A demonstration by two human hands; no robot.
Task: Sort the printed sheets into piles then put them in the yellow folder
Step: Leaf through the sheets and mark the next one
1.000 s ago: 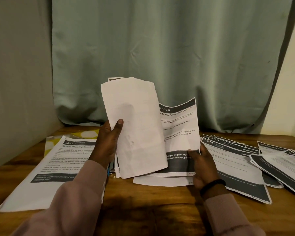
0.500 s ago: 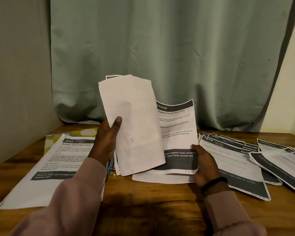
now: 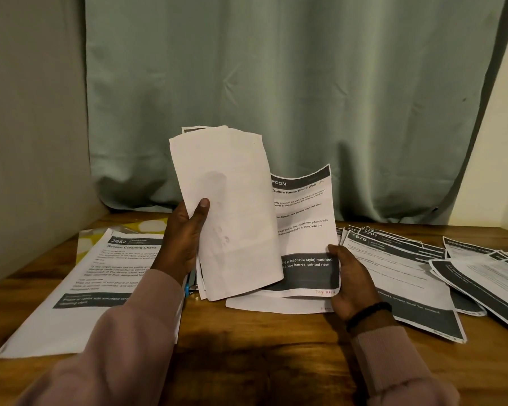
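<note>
My left hand [image 3: 185, 238] grips a stack of sheets [image 3: 229, 212] held upright, blank backs toward me, thumb on the front. My right hand [image 3: 349, 279] pinches the lower right corner of a printed sheet [image 3: 305, 224] headed "Replace Family Photo Wall", which leans out from behind the stack. Another sheet [image 3: 276, 304] lies flat under it. A pile with the sheet "2652 Screen Cleaning Check" [image 3: 79, 288] lies at the left. Beneath its far edge shows the yellow folder [image 3: 150, 225] with pale dots. Two fanned piles lie at the right, the nearer pile [image 3: 399, 276] and the farther pile [image 3: 487, 273].
The wooden table [image 3: 261, 353] stands in a corner, with a grey wall on the left and a green curtain [image 3: 276, 98] behind. A small blue object [image 3: 186, 287] peeks out by my left wrist. Bare wood lies between my forearms.
My right hand has drawn the printed sheet a little further right and out from behind the stack. My left hand holds the stack almost still.
</note>
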